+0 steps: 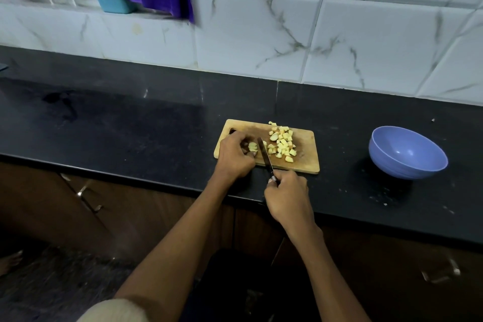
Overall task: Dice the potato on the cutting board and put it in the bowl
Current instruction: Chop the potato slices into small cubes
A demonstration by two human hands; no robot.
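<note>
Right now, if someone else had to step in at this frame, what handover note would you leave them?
Left hand: fingers curled over the last uncut potato piece, pinning it to the cutting board.
Right hand: grips the knife, blade down beside that piece.
Done: most of the potato is diced; the cubes lie piled on the board's right half.
Left: dice the remaining piece, then move all cubes into the blue bowl, which stands empty on the counter to the board's right.
</note>
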